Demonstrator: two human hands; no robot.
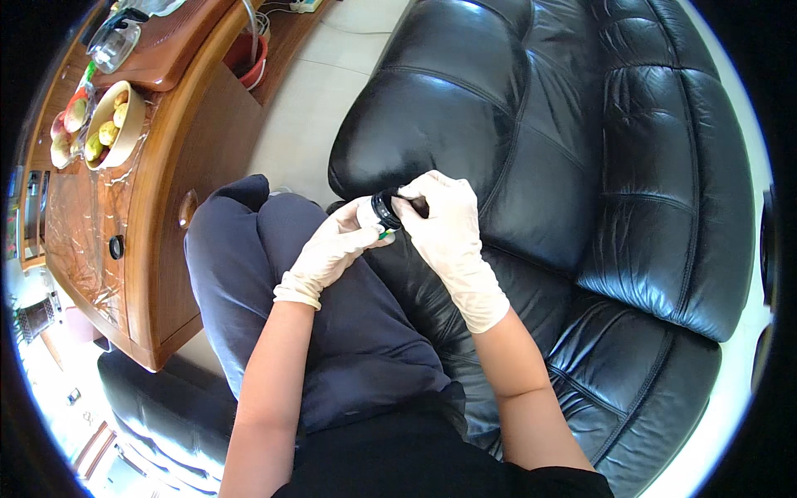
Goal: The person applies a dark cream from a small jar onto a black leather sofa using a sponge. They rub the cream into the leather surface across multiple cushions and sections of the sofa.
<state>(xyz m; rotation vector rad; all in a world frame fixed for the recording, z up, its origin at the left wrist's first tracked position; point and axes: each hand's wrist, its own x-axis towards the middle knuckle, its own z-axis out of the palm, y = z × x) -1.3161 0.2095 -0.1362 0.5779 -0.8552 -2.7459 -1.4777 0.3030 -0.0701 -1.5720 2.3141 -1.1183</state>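
Both my hands wear thin white gloves. My left hand [339, 241] is closed around a small round jar [382, 212] with a black rim, tilted so that its mouth faces my right hand. A bit of green and yellow shows on the jar's lower side. The fingers of my right hand [442, 212] are bent together at the jar's mouth, pinching a small dark piece [421, 206] whose kind I cannot make out. What is inside the jar is hidden from this angle.
To the left stands a wooden table [83, 224] bearing a round black lid or ring [116, 246], a bowl of fruit [133, 137], bagged fruit [66, 137] and a glass pot [114, 46]. A black leather sofa [639, 166] fills the right side. A red bin [256, 70] stands behind the table.
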